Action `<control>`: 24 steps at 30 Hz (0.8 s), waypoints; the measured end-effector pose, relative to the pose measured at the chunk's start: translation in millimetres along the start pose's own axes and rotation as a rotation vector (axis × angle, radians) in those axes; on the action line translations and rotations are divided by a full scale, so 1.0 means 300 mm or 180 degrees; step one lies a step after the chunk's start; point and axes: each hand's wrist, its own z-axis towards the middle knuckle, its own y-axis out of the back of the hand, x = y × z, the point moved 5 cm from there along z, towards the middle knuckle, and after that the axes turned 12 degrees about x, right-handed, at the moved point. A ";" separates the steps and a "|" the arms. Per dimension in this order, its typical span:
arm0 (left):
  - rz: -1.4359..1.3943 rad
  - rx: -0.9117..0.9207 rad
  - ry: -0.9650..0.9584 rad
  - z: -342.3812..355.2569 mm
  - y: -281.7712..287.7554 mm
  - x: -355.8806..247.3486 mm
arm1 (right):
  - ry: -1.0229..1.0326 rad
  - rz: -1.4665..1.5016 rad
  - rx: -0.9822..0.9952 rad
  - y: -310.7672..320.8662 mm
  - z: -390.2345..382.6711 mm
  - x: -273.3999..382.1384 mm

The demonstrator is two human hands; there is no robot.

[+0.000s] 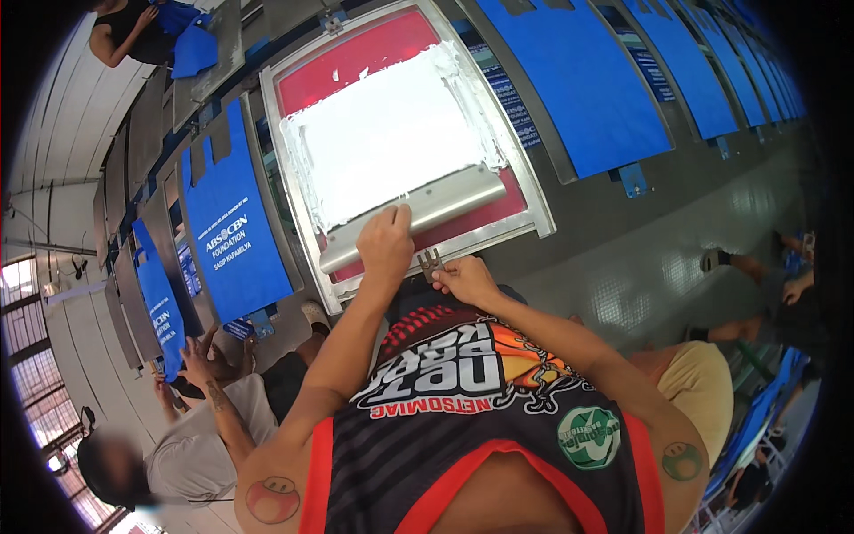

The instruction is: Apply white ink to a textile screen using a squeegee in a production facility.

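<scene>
A screen-printing frame (287, 182) lies in front of me, its red mesh (311, 87) largely covered with thick white ink (382, 133). Across the near end of the mesh rests a long metal squeegee (452, 201). My left hand (386, 238) is closed around the middle of the squeegee. Just to its right, my right hand (466, 279) pinches a small pronged metal bracket (431, 264) at the frame's near edge. I cannot tell whether the bracket is fixed to the table.
Printed blue fabric cutouts (233, 222) lie on boards at left; plain blue cutouts (578, 89) line the right. A co-worker (209, 436) handles blue fabric at lower left. Another person (124, 31) stands at the far left. More people's limbs (747, 267) show at right.
</scene>
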 end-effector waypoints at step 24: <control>-0.4663 -0.0161 0.1901 -0.265 -0.038 0.606 | -0.0391 -0.0337 -0.1793 0.719 0.032 0.103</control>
